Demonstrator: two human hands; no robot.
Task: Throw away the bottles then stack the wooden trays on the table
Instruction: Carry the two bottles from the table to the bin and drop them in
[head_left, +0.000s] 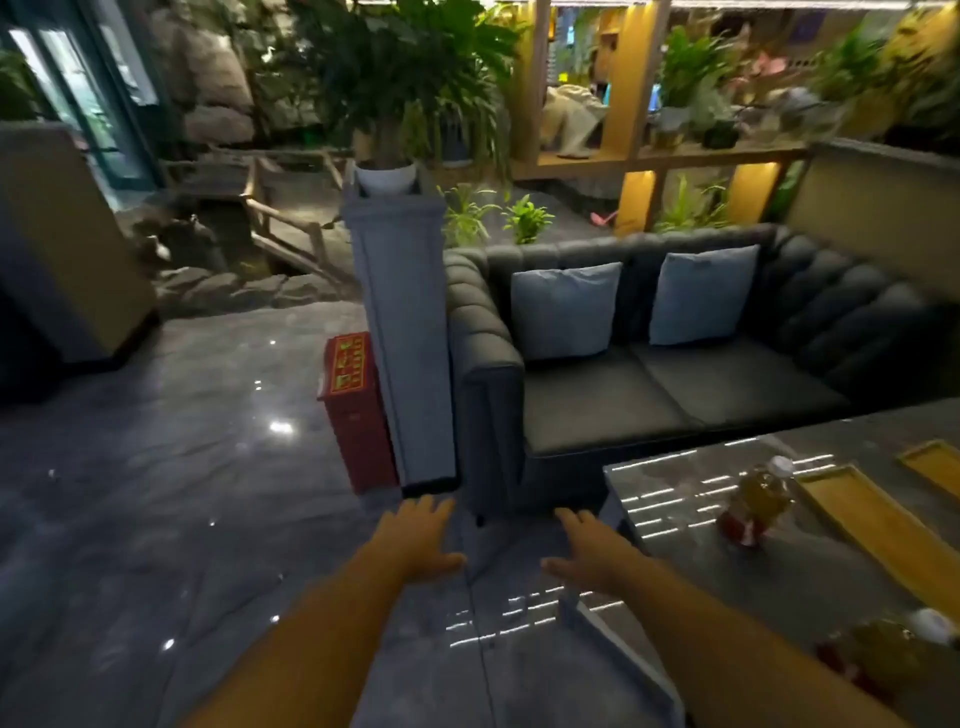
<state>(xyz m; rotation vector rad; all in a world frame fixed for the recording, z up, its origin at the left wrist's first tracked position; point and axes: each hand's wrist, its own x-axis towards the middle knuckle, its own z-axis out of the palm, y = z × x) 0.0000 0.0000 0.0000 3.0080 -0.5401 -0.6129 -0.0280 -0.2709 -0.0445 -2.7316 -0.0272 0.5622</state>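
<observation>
While both hands, left (423, 540) and right (587, 551), are reaching forward with fingers spread and gripping nothing, two bottles (756, 506) (878, 657) are lying on the surface (810, 577) at lower right. Two trays (872, 519) (932, 465) are sitting beside them.

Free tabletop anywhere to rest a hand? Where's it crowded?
Bare table along the sofa-side edge and the near-left corner, between the right hand and the upright bottle. Crowded right: wooden trays behind that bottle, second bottle at the near edge.

bottles: 2 (759, 501) (883, 656) | wooden trays: 2 (878, 525) (932, 462) | cushions: 2 (563, 310) (701, 293) | hands: 2 (422, 540) (589, 552)
</observation>
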